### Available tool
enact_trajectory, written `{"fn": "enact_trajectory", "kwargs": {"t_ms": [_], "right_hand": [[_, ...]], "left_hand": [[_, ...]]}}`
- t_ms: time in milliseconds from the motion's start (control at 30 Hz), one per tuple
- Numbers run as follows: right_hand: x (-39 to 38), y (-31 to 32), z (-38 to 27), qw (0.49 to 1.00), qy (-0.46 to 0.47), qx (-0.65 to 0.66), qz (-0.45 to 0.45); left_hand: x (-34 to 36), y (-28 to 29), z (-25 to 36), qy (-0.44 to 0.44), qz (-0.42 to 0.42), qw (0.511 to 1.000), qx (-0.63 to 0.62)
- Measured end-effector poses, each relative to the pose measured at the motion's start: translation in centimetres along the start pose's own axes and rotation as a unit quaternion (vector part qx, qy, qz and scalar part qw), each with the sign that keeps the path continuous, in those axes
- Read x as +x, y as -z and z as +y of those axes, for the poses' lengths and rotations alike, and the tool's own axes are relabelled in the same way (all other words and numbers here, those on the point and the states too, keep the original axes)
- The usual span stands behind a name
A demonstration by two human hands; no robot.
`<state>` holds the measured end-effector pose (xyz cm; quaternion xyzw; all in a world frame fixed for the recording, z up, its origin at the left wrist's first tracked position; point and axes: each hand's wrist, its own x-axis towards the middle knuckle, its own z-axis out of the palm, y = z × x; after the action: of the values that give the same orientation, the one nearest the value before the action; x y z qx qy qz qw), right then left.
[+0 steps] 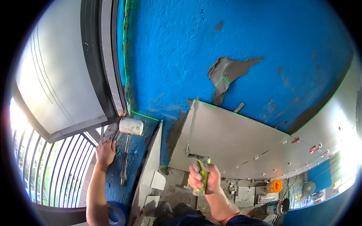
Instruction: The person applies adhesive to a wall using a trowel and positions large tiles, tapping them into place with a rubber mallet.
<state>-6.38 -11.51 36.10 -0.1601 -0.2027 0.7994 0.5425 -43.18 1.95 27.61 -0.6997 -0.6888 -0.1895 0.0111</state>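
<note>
My right hand (203,179) is wrapped around the yellow-green handle of a trowel (204,175). Its narrow blade, seen nearly edge-on and smeared with grey mortar, points up in front of a large light-grey tile (226,135) on the wall. Above that tile, a thick patch of wet mortar (228,73) sticks to the blue wall (169,49). Over on the left, my left hand (105,152) grips the lower corner of the window frame (98,56), its fingertips partly hidden. Beside it a white-headed mallet (131,126) lies on the blue ledge (115,177).
Green laser lines cross the wall and tile edges. Red clips (296,140) stick out of the tile joints at right. An orange bucket (274,186), a dark mortar-stained bucket (277,206) and tile pieces (158,180) stand or lie below. Window bars (56,173) run along the left.
</note>
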Motion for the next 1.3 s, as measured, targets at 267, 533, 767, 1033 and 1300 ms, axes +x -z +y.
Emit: {"fn": "enact_trajectory", "kwargs": {"t_ms": [267, 533, 767, 1033, 1300], "right_hand": [[0.8, -1.4, -1.6, 0.886, 0.14, -0.383, 0.219], [3.5, -2.6, -2.5, 0.836, 0.209, -0.449, 0.235], [2.2, -3.1, -3.0, 0.846, 0.286, -0.404, 0.198], [-1.2, -2.0, -4.2, 0.811, 0.266, -0.482, 0.197], [0.4, 0.0, -2.1, 0.976, -0.021, -0.195, 0.091]], "left_hand": [[0.1, -0.6, -0.8, -0.004, 0.016, 1.0, 0.01], [0.2, -0.8, -0.8, -0.016, 0.017, 1.0, 0.005], [0.2, -0.3, -0.7, 0.01, -0.012, 1.0, 0.023], [0.3, -0.3, -0.4, 0.006, -0.02, 1.0, 0.001], [0.0, -0.3, -1.0, -0.007, 0.006, 1.0, -0.015]]}}
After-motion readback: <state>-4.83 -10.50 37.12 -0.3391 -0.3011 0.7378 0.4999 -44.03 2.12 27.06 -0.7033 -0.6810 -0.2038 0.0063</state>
